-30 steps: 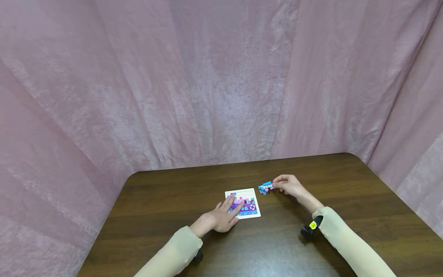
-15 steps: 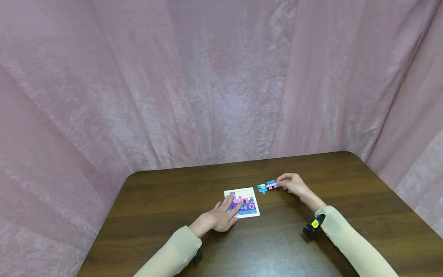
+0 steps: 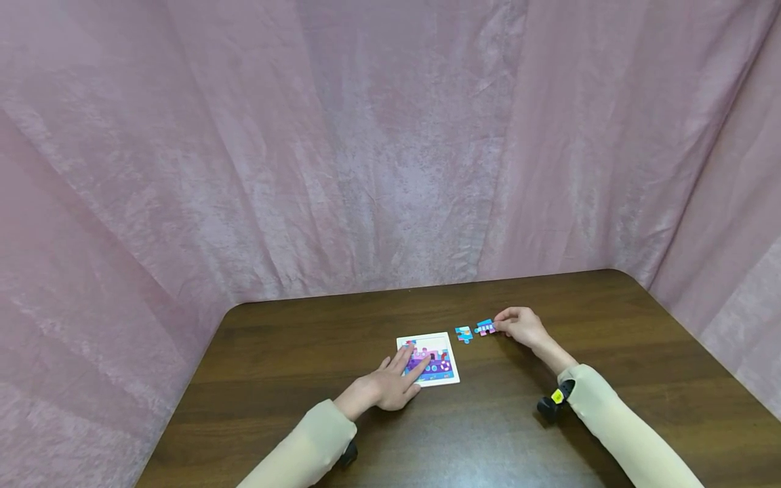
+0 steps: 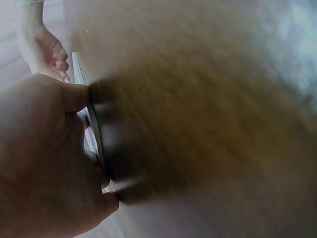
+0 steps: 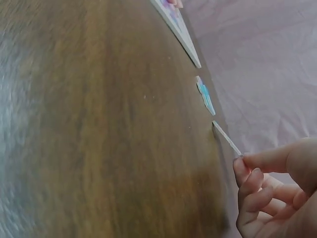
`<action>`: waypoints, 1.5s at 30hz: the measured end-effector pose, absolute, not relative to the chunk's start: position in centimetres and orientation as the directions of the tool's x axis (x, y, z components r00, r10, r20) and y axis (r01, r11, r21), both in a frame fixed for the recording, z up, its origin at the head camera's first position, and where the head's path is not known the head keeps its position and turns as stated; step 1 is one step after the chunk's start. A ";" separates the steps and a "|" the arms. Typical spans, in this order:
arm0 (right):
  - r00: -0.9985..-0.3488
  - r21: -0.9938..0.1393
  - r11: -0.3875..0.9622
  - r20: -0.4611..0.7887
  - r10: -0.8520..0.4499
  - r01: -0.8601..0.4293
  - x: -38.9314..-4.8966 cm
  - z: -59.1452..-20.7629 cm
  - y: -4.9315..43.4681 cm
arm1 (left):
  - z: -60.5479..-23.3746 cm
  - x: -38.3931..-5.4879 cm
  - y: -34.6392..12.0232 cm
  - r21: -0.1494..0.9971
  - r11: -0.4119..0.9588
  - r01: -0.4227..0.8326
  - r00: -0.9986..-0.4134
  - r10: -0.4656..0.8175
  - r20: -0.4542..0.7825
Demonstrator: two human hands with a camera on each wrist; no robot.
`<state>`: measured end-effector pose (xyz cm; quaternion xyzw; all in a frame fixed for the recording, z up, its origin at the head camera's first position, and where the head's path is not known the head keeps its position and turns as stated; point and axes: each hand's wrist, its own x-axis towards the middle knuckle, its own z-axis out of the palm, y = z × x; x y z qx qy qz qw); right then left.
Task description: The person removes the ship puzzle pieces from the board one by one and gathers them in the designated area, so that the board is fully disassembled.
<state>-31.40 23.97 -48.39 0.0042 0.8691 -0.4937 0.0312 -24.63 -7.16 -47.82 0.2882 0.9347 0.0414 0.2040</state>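
A white-framed jigsaw puzzle (image 3: 448, 377) with a purple and pink boat picture lies on the table. My left hand (image 3: 390, 386) rests on its left side with fingers spread. To the right of the frame, my right hand (image 3: 521, 328) pinches a blue and purple puzzle piece (image 3: 485, 327) by its right edge. In the right wrist view that pinched piece is seen edge-on and tilted, its low end close to the tabletop. Between it and the frame lies another blue puzzle piece (image 3: 464, 333) with a bit of orange, apart from both.
The brown wooden table (image 3: 293, 352) has rounded far corners. Behind it hangs a pink curtain (image 3: 390, 149). A black wrist camera (image 3: 549, 408) sits at the right cuff, close above the tabletop.
My right hand has drawn the pinched piece to the right, off the blue and orange piece, which is now uncovered with a gap between them. The left hand has stayed on the puzzle.
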 end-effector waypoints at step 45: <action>-0.995 -0.778 0.624 0.019 -0.094 -0.074 -30.4 -47.9 20.1 | -47.3 -24.2 -7.3 0.206 0.826 0.524 -0.759 0.563 -0.326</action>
